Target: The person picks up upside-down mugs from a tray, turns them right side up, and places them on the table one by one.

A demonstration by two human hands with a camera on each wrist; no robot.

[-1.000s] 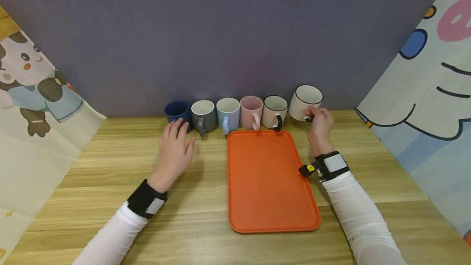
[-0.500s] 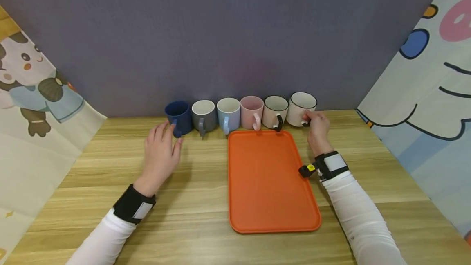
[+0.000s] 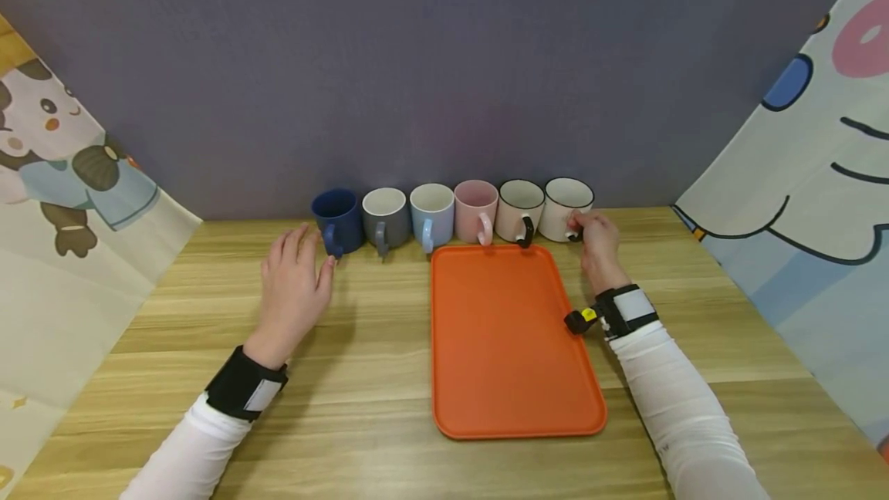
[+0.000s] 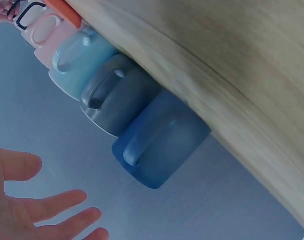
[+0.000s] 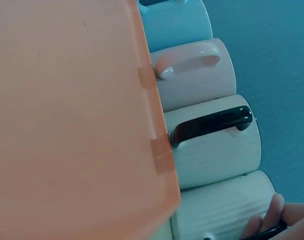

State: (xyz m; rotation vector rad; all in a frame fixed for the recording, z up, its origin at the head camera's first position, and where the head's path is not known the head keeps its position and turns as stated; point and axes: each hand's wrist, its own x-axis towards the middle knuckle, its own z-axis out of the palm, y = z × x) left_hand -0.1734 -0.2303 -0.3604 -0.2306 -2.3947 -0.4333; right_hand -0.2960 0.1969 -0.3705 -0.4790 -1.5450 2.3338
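Observation:
At the right end of a row of mugs along the back wall, my right hand (image 3: 599, 245) pinches the black handle (image 5: 272, 233) of a white mug (image 3: 558, 220) with a black rim. That mug stands upright, right beside a cream mug (image 3: 512, 216) with a black rim and handle. My left hand (image 3: 293, 292) has relaxed, spread fingers and holds nothing. It hovers in front and to the left of the dark blue mug (image 3: 338, 214) at the row's left end. In the left wrist view, a gap shows between these fingers and the dark blue mug.
Between the end mugs stand a grey mug (image 3: 386, 224), a light blue mug (image 3: 431, 216) and a pink mug (image 3: 474, 207), handles facing me. An orange tray (image 3: 514, 346) lies on the wooden table (image 3: 375, 407), its far edge close to the handles. A dark wall (image 3: 444, 60) rises behind.
The white mug has come down and left, closing up to the cream mug, with my right hand still on its handle. My left hand has drawn back leftward from the dark blue mug.

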